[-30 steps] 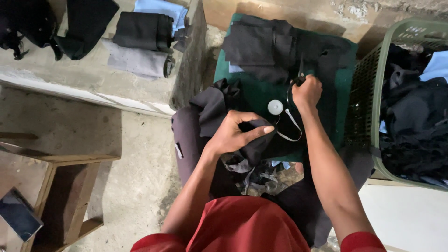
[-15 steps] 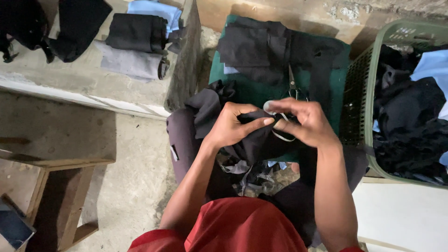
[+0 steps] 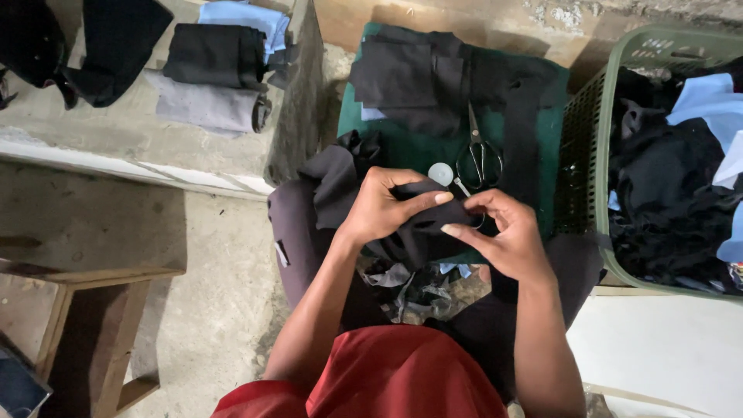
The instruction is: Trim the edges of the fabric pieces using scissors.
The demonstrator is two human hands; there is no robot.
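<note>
Here the left hand (image 3: 383, 205) is curled over a bunched piece of black cloth (image 3: 422, 232), thumb and fingers pinched together on a fold of it, with the index finger stretched out toward the right. The right hand (image 3: 503, 236) meets it from the other side: its fingers are bent and its fingertips touch the same fold, though whether they truly pinch the cloth or only rest on it is hard to tell from this angle. The cloth sits over the person's lap, just in front of a green mat (image 3: 410, 147), and its loose end trails up and left onto the mat's edge.

On the mat, just beyond the hands, lie a pair of scissors (image 3: 478, 155) with the blades pointing away, and a small round white disc (image 3: 440, 173) beside the handles. More dark cloth (image 3: 418, 73) is laid flat at the far end of the mat. To the right stands a green plastic basket (image 3: 588, 131) full of black and light blue fabric. On the left, a concrete ledge (image 3: 116, 147) carries folded dark and grey pieces (image 3: 213, 73). A wooden stool (image 3: 93, 325) stands on the floor at the lower left, and scraps (image 3: 410, 286) lie between the person's knees.
</note>
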